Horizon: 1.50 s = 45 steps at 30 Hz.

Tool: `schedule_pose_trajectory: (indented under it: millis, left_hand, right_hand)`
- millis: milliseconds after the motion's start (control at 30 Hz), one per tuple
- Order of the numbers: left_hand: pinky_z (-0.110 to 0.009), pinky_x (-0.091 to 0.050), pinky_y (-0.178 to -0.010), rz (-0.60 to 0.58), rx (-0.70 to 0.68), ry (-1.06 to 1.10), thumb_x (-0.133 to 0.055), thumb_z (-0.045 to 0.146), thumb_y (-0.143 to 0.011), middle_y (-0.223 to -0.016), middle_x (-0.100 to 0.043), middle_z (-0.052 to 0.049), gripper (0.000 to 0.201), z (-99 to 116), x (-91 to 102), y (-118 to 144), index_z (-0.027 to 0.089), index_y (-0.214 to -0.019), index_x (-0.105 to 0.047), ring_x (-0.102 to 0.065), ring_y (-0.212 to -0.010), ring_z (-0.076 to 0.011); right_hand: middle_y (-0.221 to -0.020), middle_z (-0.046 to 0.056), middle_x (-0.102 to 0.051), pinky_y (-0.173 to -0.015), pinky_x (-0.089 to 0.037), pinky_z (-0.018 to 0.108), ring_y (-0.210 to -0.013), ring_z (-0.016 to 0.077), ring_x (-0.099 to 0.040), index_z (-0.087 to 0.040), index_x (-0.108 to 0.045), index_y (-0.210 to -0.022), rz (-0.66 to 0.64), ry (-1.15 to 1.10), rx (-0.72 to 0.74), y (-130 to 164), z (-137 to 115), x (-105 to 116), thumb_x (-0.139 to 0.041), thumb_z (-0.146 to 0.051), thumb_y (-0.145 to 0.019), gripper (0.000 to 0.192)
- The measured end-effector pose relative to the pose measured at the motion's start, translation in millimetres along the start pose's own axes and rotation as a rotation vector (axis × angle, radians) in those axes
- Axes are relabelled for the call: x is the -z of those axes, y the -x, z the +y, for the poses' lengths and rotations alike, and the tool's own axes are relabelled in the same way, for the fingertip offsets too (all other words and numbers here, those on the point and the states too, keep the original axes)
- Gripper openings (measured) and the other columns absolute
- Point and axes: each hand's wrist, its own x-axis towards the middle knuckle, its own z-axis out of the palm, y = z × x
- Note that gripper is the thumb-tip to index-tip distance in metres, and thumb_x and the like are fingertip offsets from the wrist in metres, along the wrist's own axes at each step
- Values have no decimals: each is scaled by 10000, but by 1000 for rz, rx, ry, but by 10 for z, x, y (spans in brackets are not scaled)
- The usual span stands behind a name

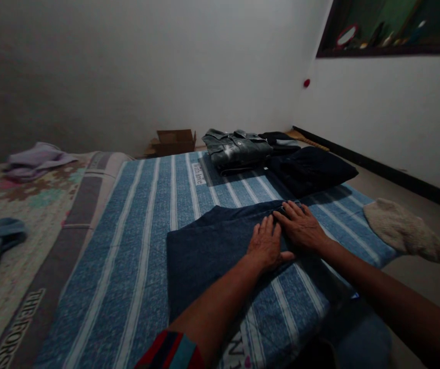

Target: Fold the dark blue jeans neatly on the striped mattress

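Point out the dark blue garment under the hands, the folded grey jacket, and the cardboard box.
dark blue garment (pixel 208 251): head view, on its flat left half.
folded grey jacket (pixel 237 147): head view, on the middle of its top face.
cardboard box (pixel 174 141): head view, on its front wall.

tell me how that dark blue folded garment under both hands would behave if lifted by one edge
The dark blue garment would probably flop and unfold, since it lies soft and flat under the left hand and right hand. It looks like thick denim, so likely heavyish.

Dim, grainy, dark corners, wide-angle stretch at edges.
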Motion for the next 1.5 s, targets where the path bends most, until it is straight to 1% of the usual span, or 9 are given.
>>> schedule_pose_trajectory:
  millis: [133,367,467,567,700,867,1000,1233,1500]
  left_hand:
    - [-479,-77,-1167,-14,13,-25,-478,679,-791,-1577,12,-174,992,1,18,-27,87,-1499,-114,30,-1449,-301]
    - [-503,-78,-1160,-48,35,-57,-503,781,-672,-1571,-4,-192,1198,-44,44,-142,27,-1489,-55,28,-1452,-306]
    - [-502,-87,-1158,-32,22,-50,-469,799,-668,-1573,-13,-190,1193,-63,32,-147,30,-1488,-71,18,-1453,-305]
    - [-497,-87,-1159,-26,22,-39,-441,791,-686,-1574,-16,-194,1168,-63,44,-123,29,-1488,-66,9,-1453,-303]
    - [-527,-88,-1151,-42,-4,-30,-427,764,-721,-1581,-13,-175,1118,-54,72,-97,73,-1500,-19,10,-1450,-321]
    - [-490,-80,-1162,-26,16,-29,-433,810,-681,-1575,11,-193,1203,-63,45,-94,25,-1490,-11,24,-1451,-312]
    - [-490,-69,-1164,-13,6,-34,-415,820,-684,-1576,10,-181,1185,-69,21,-94,37,-1492,-40,26,-1453,-299]
    - [-488,-68,-1164,-15,13,-17,-389,829,-689,-1574,-1,-180,1178,-71,32,-92,29,-1491,-62,24,-1454,-295]
    - [-489,-76,-1161,-27,19,-21,-410,831,-680,-1577,-4,-176,1188,-82,46,-98,40,-1492,-56,24,-1454,-294]
  right_hand:
    - [-1470,176,-385,-1022,-260,512,-1342,342,-343,-257,-420,-1417,-62,11,-29,11,-10,-12,-377,-285,-947,473]
    - [-1468,176,-387,-1011,-287,482,-1348,331,-335,-254,-406,-1427,-118,-29,-45,-17,-9,-35,-376,-287,-947,483]
    - [-1437,173,-428,-991,-307,476,-1327,330,-366,-266,-443,-1402,-117,-38,-67,-12,-51,29,-388,-280,-939,466]
    - [-1401,177,-471,-986,-308,488,-1287,342,-412,-237,-539,-1318,-89,-38,-127,-47,-165,175,-415,-270,-923,416]
    - [-1423,161,-457,-1047,-249,489,-1318,317,-376,-190,-583,-1258,-5,-50,-126,-138,-285,275,-408,-267,-927,383]
    - [-1451,166,-422,-1043,-264,511,-1323,313,-377,-183,-506,-1344,-52,-21,-119,-142,-210,91,-366,-247,-941,431]
    - [-1472,177,-387,-1022,-298,504,-1317,307,-383,-178,-446,-1391,-77,-4,-113,-102,-151,-16,-345,-254,-947,462]
    - [-1488,150,-371,-1019,-308,504,-1330,335,-359,-202,-438,-1404,-83,-7,-152,-101,-184,-34,-330,-283,-951,473]
    - [-1476,160,-386,-1020,-305,505,-1327,330,-365,-191,-444,-1397,-107,-4,-151,-112,-191,-25,-311,-297,-953,476]
